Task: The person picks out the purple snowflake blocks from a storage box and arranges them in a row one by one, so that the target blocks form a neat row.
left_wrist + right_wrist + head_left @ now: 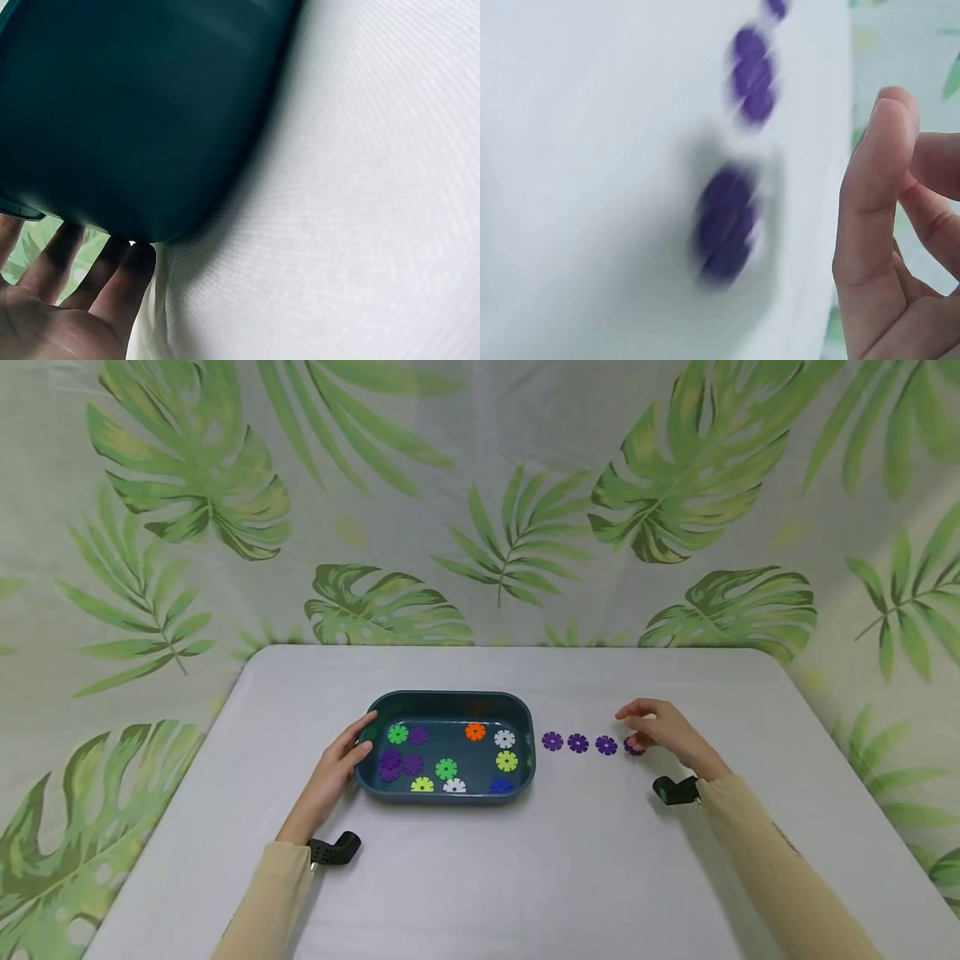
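Observation:
A dark teal tray (375, 777) stands mid-table with several snowflake discs in it: purple, green, white, yellow, orange and blue. My left hand (341, 760) rests with straight fingers against the tray's left wall; in the left wrist view the fingers (112, 277) lie along the tray (135, 112). Right of the tray is a row of purple discs (577, 742) on the table. My right hand (658, 728) hovers at the row's right end, over the last purple disc (633, 747). In the right wrist view that disc (724, 225) lies blurred on the table, apart from my loosely curled fingers (881, 187).
The white table (480, 877) ends in rounded far corners before a leaf-print curtain (480, 527). Bare table surface lies in front of the tray and to the right of the disc row.

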### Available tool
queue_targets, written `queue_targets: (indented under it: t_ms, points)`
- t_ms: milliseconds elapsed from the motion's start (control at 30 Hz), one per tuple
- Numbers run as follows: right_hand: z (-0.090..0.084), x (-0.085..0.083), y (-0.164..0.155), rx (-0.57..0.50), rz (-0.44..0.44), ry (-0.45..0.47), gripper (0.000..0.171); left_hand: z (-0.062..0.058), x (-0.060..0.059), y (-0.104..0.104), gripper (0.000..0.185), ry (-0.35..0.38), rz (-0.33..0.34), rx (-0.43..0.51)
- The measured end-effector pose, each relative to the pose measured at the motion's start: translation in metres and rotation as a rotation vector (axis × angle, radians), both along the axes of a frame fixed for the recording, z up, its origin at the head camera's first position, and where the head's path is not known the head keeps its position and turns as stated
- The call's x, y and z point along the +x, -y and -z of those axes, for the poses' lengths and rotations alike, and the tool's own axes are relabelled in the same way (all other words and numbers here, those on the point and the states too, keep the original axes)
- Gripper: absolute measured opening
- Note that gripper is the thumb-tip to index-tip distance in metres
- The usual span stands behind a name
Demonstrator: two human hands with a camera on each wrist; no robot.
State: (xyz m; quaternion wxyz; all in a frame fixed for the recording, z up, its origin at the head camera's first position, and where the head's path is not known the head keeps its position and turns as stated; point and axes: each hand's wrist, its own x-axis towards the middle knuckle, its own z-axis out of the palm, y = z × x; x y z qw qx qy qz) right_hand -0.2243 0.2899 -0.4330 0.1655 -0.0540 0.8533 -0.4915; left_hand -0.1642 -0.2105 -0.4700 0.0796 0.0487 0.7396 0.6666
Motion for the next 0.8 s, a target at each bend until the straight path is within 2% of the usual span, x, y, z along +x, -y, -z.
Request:
queue_targets:
  t_ms: [133,267,433,667,800]
  points:
    - [-0.016,-0.008,0.038,-0.137,-0.054,-0.006,0.035,0.001,0.000,0.000,0.048,-0.002,-0.005,-0.002]
    - [-0.029,-0.016,0.087,-0.245,-0.131,0.034,0.036,0.002,-0.001,0.000,0.049,-0.001,-0.008,0.003]
    - [-0.036,-0.025,0.150,-0.345,-0.250,0.091,0.031,-0.001,-0.001,-0.001,0.049,0.007,-0.005,0.012]
    - [-0.030,-0.032,0.224,-0.343,-0.374,0.169,0.027,-0.022,0.007,-0.005,0.053,0.013,0.013,0.023]
    - [-0.019,-0.034,0.254,-0.277,-0.421,0.202,0.028,-0.020,0.007,-0.004,0.052,0.015,0.016,0.028]
